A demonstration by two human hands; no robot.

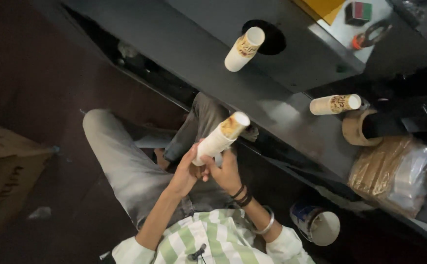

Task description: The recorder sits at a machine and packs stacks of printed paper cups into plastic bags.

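Observation:
A stack of white paper cups (219, 138) with a brown print near the rim is held up in front of me, above my lap. My left hand (185, 172) grips the stack's lower end from the left. My right hand (226, 172), with dark bands and a metal bangle on the wrist, holds the same end from the right. The stack's open rim points toward the dark machine top (291, 122). I sit with my grey trouser legs below the hands.
On the dark machine top a second cup stack (244, 49) stands by a round hole (274, 36), and a third stack (335, 104) lies near a tape roll (354, 129). A plastic bag of brown items (394, 173), a round tin (316, 225) and a cardboard box (3, 171) are around me.

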